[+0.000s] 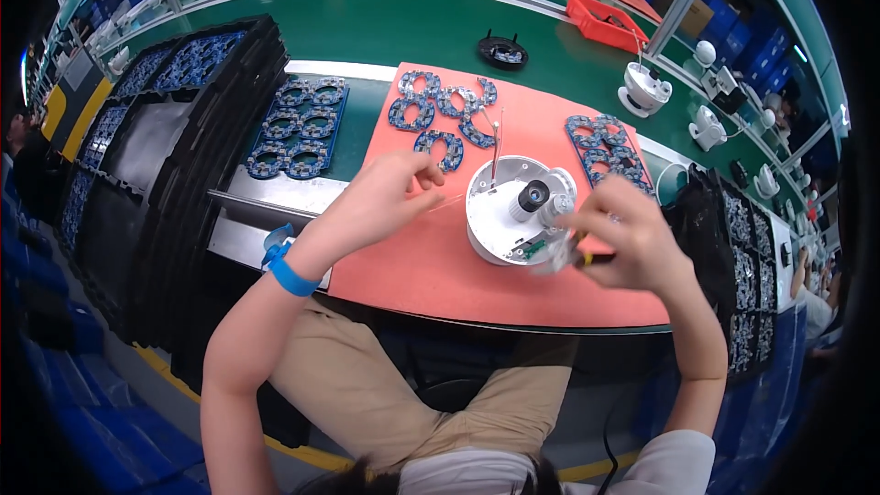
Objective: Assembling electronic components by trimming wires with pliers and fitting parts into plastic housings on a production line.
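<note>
A white round camera housing [492,229] sits on the salmon-coloured mat in front of me. A black lens [533,196] stands inside it, with a small green circuit board [530,248] at its near edge and thin wires [497,151] rising at the back. Left of the housing hovers my left hand [401,191], thumb and fingers apart; a faint clear streak shows by the thumb. My right hand [628,234] is closed at the housing's right side around a small hand tool with a yellow-and-black handle [591,258]. Motion smears the tool's tip.
Blue ring-shaped circuit boards [412,114] lie loose on the mat [422,266]; board panels [299,128] rest at left and right [600,148]. Black tray stacks [247,82] flank me. On the green bench are a black round part [502,51], a red bin [600,23] and another white housing [643,90].
</note>
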Demonstrator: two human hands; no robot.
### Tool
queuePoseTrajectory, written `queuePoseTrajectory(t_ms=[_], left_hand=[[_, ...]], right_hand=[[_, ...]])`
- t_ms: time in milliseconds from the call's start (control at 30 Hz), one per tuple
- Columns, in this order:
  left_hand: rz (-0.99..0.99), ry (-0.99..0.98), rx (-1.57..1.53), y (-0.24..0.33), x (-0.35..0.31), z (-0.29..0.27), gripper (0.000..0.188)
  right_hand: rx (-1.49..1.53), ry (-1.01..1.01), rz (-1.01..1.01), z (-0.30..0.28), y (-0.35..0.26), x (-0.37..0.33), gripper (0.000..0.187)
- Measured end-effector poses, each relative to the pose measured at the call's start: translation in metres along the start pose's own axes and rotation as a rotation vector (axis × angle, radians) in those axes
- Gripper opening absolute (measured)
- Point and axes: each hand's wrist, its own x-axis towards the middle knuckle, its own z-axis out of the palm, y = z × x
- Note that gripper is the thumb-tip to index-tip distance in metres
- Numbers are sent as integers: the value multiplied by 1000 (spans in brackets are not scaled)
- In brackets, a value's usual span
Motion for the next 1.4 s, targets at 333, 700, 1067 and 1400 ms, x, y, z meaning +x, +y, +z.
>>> queuePoseTrajectory(t_ms=[333, 700, 1067, 1400], left_hand=[[215, 25, 331, -14, 0, 30, 23], [93, -53, 519, -5, 1, 43, 18], [-61, 53, 632, -5, -8, 36, 45], [2, 15, 502, -7, -1, 41, 25]], right_hand=[[-220, -31, -51, 41, -12, -18, 28], [-375, 297, 104, 26, 74, 1, 28], [-856, 166, 486, 49, 261, 8, 11], [-480, 686, 452, 53, 228, 3, 18]])
